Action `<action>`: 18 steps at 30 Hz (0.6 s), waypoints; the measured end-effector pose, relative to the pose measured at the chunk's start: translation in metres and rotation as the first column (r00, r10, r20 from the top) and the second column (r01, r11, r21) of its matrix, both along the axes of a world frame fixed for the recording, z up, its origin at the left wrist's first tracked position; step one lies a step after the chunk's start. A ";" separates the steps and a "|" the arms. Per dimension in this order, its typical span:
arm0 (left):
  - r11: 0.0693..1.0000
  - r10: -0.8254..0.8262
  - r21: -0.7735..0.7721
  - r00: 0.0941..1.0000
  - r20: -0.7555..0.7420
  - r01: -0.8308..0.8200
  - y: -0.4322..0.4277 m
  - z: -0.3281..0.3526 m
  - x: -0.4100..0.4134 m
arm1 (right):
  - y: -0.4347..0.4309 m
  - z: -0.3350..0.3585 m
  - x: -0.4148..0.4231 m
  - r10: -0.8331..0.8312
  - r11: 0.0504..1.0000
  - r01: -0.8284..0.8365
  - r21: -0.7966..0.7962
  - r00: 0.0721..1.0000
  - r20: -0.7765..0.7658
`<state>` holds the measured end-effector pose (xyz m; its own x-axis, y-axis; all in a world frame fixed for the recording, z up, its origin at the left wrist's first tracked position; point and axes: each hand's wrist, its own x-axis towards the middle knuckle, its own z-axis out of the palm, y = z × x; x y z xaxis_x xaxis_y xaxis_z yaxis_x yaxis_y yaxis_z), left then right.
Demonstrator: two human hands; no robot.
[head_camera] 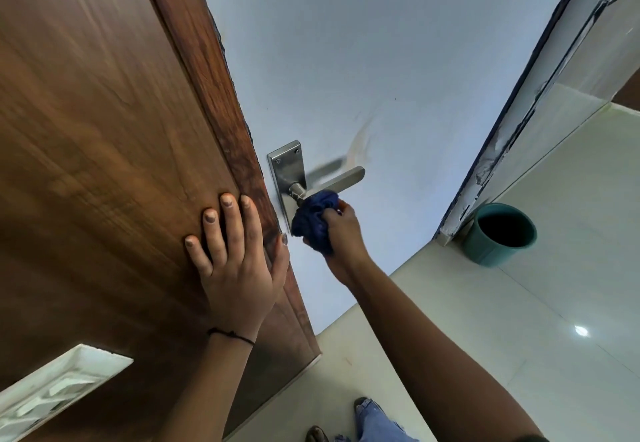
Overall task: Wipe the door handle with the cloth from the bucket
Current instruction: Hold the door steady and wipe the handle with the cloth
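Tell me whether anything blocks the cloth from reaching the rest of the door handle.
Nothing visible does. The right hand presses the bunched dark blue cloth against the neck of the silver metal lever handle; the lever's outer end is bare. The left hand lies flat on the brown wooden door, off to the side.

- We see soft, even daylight, fairly bright.
- A small glare spot shines on the floor.
- The handle casts a blurred shadow.
- Wide-angle bending curves the door edges.

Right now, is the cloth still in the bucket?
No, the blue cloth is bunched in the right hand against the door handle; the bucket stands apart.
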<state>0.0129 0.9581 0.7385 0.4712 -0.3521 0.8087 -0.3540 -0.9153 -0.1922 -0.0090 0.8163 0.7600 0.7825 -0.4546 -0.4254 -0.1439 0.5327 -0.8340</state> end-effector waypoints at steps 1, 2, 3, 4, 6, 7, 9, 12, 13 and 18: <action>1.000 -0.004 -0.001 1.000 -0.002 0.004 0.000 0.000 0.000 | 0.005 0.000 -0.004 0.049 0.990 -0.055 -0.129 0.998 -0.049; 1.000 -0.009 -0.001 1.000 -0.001 0.009 0.000 0.001 0.000 | 0.009 -0.001 -0.008 0.082 0.963 -0.101 -0.250 0.993 -0.085; 1.000 -0.013 0.001 1.000 0.001 0.013 0.001 0.001 0.000 | 0.010 -0.004 -0.012 0.067 0.931 -0.094 -0.352 0.994 -0.090; 1.000 -0.014 0.006 1.000 0.001 0.014 0.001 0.000 -0.001 | 0.009 -0.008 -0.015 0.001 0.904 -0.026 -0.428 0.998 -0.060; 1.000 -0.014 0.012 1.000 0.000 0.014 0.001 0.000 -0.001 | 0.002 -0.014 -0.022 -0.215 0.806 0.208 -0.554 0.975 0.054; 1.000 -0.016 0.013 1.000 -0.002 0.016 0.001 0.001 -0.001 | -0.005 -0.016 -0.024 -0.305 0.708 0.301 -0.639 0.946 0.108; 1.000 -0.019 0.008 1.000 -0.006 0.019 0.001 0.001 -0.001 | -0.016 -0.021 -0.024 -0.363 0.456 0.356 -0.815 0.911 0.195; 1.000 -0.021 0.012 1.000 -0.001 0.021 0.001 0.000 -0.001 | -0.016 -0.019 -0.016 -0.178 0.030 0.327 -0.945 0.932 0.317; 1.000 -0.019 0.017 1.000 0.000 0.019 0.002 0.000 0.000 | -0.013 -0.020 -0.012 -0.098 -0.115 0.310 -0.944 0.942 0.321; 1.000 -0.013 0.026 1.000 -0.010 0.014 0.002 0.001 -0.001 | -0.030 -0.021 0.001 -0.042 -0.406 0.219 -0.887 0.965 0.258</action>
<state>0.0124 0.9605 0.7393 0.4743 -0.3797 0.7943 -0.3684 -0.9050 -0.2126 -0.0076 0.7864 0.7387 0.5956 -0.2360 0.7679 -0.1402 -0.9717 -0.1899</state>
